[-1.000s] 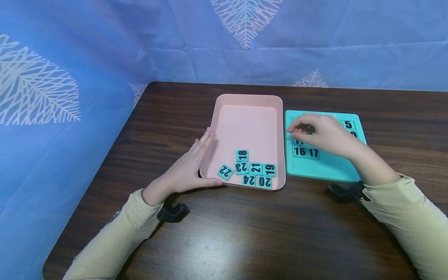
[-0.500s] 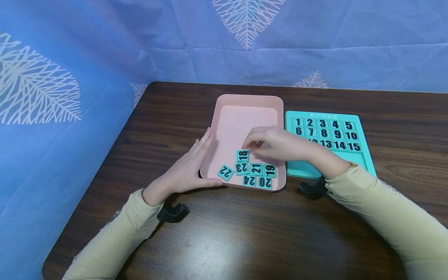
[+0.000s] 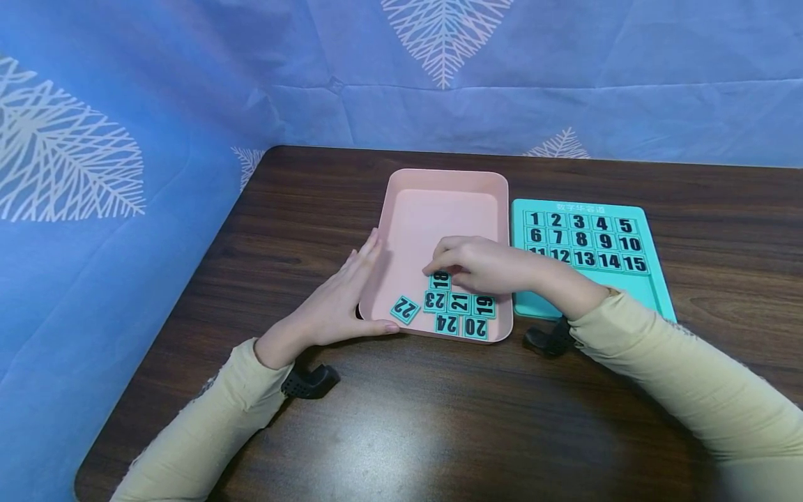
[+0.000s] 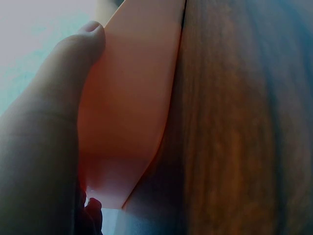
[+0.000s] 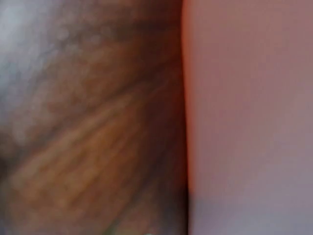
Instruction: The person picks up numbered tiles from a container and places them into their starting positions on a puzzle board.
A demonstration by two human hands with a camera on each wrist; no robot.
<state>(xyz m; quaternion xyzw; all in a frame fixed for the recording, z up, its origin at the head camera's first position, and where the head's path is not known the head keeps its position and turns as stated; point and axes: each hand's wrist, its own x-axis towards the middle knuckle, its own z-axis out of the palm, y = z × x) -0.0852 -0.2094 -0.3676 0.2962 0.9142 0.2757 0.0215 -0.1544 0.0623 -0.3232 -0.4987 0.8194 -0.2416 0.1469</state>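
My left hand point(image 3: 339, 303) lies along the left side and near corner of a pink tray point(image 3: 448, 209), fingers extended, thumb at its front rim. The left wrist view shows the thumb point(image 4: 73, 63) against the tray's outer wall. Over the tray, my right hand point(image 3: 486, 265) has bent fingers and pinches the tile marked 18 point(image 3: 440, 282), partly covered by the fingertips. Below it lie several turquoise number tiles, among them 23 point(image 3: 435, 301), 19 point(image 3: 484, 306), 24 point(image 3: 447, 323) and 20 point(image 3: 475, 328). Tile 22 point(image 3: 404, 309) lies tilted to the left.
Right of the tray lies a turquoise number board point(image 3: 583, 209) with rows of tiles from 1 to 15 visible; my right forearm hides its lower left part. Both stand on a dark wooden table point(image 3: 351, 432). Blue patterned cloth point(image 3: 326, 63) hangs behind. The right wrist view is blurred.
My right hand has moved left from the board to the tray and reached tile 18. That tile and its neighbours 23 and the one beside it shifted slightly right. My left hand stayed put.
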